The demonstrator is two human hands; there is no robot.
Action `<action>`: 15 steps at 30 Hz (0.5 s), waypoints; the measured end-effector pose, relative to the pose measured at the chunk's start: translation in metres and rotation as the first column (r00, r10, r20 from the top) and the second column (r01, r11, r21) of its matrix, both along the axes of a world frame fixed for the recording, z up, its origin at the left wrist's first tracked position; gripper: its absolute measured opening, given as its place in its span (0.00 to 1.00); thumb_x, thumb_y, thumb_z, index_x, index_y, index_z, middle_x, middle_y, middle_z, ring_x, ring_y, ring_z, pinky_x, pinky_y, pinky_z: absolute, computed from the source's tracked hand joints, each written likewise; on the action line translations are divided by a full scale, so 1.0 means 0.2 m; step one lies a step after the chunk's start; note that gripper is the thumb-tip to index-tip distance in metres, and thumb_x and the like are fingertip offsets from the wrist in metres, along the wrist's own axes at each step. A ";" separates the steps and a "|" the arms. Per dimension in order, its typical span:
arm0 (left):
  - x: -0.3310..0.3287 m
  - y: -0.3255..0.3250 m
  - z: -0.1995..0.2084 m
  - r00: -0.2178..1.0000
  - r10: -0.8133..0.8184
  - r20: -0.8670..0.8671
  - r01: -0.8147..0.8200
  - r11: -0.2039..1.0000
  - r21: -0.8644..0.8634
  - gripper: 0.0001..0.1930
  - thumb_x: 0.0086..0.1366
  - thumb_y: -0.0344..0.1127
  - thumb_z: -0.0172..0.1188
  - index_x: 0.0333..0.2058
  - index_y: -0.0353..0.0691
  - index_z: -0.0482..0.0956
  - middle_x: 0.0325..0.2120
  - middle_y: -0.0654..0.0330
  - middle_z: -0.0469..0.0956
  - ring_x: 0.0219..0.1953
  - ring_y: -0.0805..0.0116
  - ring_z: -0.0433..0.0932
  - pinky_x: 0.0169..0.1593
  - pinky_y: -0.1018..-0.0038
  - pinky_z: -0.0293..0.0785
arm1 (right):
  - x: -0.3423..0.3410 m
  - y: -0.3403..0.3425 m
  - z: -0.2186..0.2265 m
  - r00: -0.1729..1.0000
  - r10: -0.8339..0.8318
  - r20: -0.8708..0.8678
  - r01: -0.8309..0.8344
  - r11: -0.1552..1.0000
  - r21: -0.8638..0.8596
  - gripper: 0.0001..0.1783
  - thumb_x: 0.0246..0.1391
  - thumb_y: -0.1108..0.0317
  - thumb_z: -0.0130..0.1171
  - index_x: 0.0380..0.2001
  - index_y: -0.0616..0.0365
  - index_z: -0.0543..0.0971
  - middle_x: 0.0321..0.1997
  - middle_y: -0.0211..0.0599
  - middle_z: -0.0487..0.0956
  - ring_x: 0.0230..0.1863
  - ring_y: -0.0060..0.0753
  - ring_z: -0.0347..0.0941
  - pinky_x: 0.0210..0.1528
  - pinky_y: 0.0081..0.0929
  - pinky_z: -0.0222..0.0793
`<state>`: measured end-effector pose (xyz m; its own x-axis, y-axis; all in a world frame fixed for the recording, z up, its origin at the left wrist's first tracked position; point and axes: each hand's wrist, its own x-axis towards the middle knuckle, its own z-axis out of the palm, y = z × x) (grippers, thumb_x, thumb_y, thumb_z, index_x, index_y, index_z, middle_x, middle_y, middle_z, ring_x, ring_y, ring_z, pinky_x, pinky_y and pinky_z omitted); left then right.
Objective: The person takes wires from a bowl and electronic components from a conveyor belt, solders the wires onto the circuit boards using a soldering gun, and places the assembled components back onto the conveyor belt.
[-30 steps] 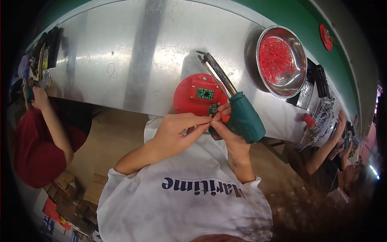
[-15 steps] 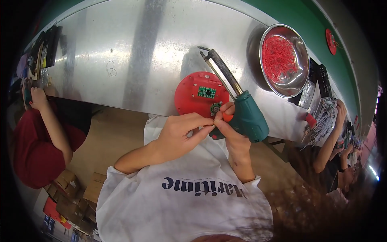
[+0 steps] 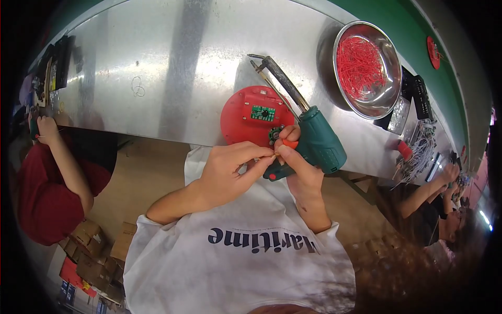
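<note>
My right hand [image 3: 307, 183] is wrapped round the handle of a green soldering gun [image 3: 323, 140], which has an orange trigger [image 3: 291, 143]. Its long barrel and thin feed tube slant up and left over the metal table. My left hand [image 3: 222, 170] is closed in a pinch, its fingertips meeting those of my right hand; what sits between them is too small to make out. Just beyond my fingers lies a round red plastic housing [image 3: 234, 123]. It carries a green circuit board [image 3: 263, 112] and a small round green part [image 3: 274, 135] close to my right fingers.
On the right stands a steel bowl [image 3: 391, 73] holding red wires [image 3: 360, 65]. Beside it are a black tray [image 3: 420, 97] and a bundle of pale wires [image 3: 418, 154]. A thin wire loop [image 3: 137, 87] lies on the metal table [image 3: 151, 31]. Other people work at both sides.
The table and the things on it sit slightly higher and further left in the picture. My hands keep their pinch and grip. The person at right has lowered a hand from the pale wires.
</note>
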<state>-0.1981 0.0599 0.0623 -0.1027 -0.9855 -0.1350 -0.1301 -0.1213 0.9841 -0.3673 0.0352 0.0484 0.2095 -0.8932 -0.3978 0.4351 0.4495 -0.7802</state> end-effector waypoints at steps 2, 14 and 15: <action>0.00 0.00 0.00 1.000 0.005 0.007 -0.005 1.000 -0.001 0.06 0.59 0.23 0.64 0.36 0.31 0.82 0.26 0.55 0.81 0.21 0.72 0.77 0.25 0.78 0.71 | 0.00 0.00 -0.01 1.000 0.014 0.010 -0.013 1.000 -0.015 0.12 0.51 0.82 0.61 0.40 0.64 0.74 0.45 0.41 0.75 0.41 0.24 0.73 0.42 0.21 0.70; -0.04 0.03 -0.09 0.980 0.161 0.119 -0.116 0.940 -0.321 0.11 0.55 0.20 0.66 0.38 0.31 0.83 0.28 0.54 0.82 0.25 0.65 0.80 0.27 0.75 0.74 | 0.02 0.03 -0.01 0.999 -0.037 -0.038 0.036 0.999 -0.030 0.14 0.53 0.83 0.60 0.43 0.62 0.73 0.47 0.39 0.75 0.43 0.26 0.74 0.46 0.24 0.72; -0.04 0.03 -0.09 0.980 0.162 0.119 -0.113 0.933 -0.341 0.11 0.54 0.20 0.66 0.38 0.32 0.84 0.28 0.54 0.82 0.26 0.65 0.80 0.28 0.76 0.74 | 0.02 0.03 -0.01 0.999 -0.037 -0.038 0.036 0.999 -0.029 0.14 0.53 0.83 0.60 0.43 0.62 0.73 0.47 0.39 0.75 0.43 0.26 0.74 0.46 0.24 0.72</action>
